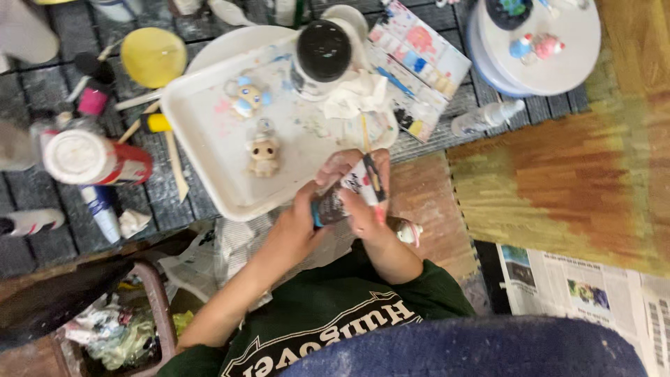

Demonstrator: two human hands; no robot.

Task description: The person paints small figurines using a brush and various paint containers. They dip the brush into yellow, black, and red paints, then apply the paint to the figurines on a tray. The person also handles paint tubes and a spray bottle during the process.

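Note:
Both my hands meet over the near edge of a white tray (209, 150). My left hand (301, 222) pinches the blue-capped end of a small black and white paint tube (333, 201). My right hand (364, 190) wraps the tube's other end and also holds a thin brush (370, 157), its wooden handle pointing away from me. A small white and pink object (409, 231) sticks out below my right wrist. On the tray stand a beige figurine (264, 155) and a blue and yellow figurine (248, 98).
A jar of dark water (322, 50) and crumpled tissue (357, 94) sit on the tray's far side. A paint palette (419, 59), a round white stand with figurines (541, 49), a spray bottle (486, 117), a red can (94, 159), a yellow lid (152, 56), newspaper (579, 286) and a waste bin (118, 328) surround me.

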